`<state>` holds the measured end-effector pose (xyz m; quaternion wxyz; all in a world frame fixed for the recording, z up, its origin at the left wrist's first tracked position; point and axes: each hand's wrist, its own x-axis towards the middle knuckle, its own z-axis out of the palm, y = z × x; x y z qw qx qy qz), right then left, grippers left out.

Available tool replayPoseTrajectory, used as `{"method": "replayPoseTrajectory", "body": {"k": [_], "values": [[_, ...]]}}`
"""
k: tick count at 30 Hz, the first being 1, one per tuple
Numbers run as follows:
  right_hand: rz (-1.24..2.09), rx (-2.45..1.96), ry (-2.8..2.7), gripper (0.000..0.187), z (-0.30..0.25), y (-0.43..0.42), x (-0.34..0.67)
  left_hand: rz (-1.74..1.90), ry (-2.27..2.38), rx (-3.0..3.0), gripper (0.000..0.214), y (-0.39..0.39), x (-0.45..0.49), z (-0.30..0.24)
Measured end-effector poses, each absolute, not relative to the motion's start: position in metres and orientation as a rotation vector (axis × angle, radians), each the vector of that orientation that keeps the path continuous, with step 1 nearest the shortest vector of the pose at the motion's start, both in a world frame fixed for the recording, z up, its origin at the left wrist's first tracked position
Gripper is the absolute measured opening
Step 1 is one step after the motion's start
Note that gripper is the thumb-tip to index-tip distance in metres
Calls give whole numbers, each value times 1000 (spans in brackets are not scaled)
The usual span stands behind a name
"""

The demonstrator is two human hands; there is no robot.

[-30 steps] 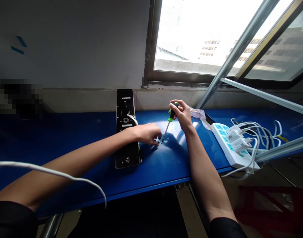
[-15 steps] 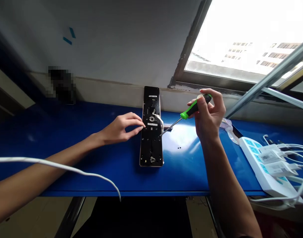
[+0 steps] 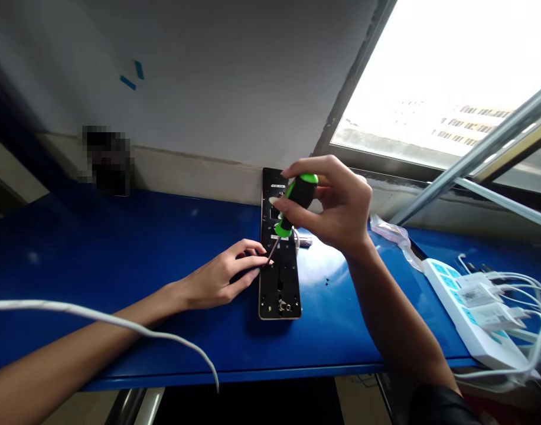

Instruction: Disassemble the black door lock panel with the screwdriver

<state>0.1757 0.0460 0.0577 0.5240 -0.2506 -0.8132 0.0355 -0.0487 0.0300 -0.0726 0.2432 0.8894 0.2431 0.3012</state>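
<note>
A long black panel (image 3: 288,277), which looks like the back of a door lock, lies lengthwise on the blue table with holes, screws and small fittings along it. My left hand (image 3: 228,276) rests at its left edge, fingers apart, with the fingertips touching the panel. My right hand (image 3: 336,203) is closed around the handle of a green and black screwdriver (image 3: 303,192). Its shaft slants down to the panel's left side, the tip close to my left fingertips. Whether the tip sits in a screw is too small to tell.
Two tiny dark screws (image 3: 327,281) lie right of the panel. A white power strip (image 3: 452,307) with plugged chargers and cables stands at the right. A white cable (image 3: 120,323) crosses above my left forearm. Behind the blue table (image 3: 120,260) are a wall and a window.
My right hand has moved left over the panel, bringing the screwdriver more upright. Its tip has gone from the panel's right side to its left edge, beside my left fingers. The view has shifted slightly.
</note>
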Motion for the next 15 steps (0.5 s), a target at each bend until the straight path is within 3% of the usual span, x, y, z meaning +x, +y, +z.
{"method": "replayPoseTrajectory", "body": {"k": [15], "values": [[-203,-505,-2006,23,48,40,177,864,701,2470,38,30,-46,-77]]}}
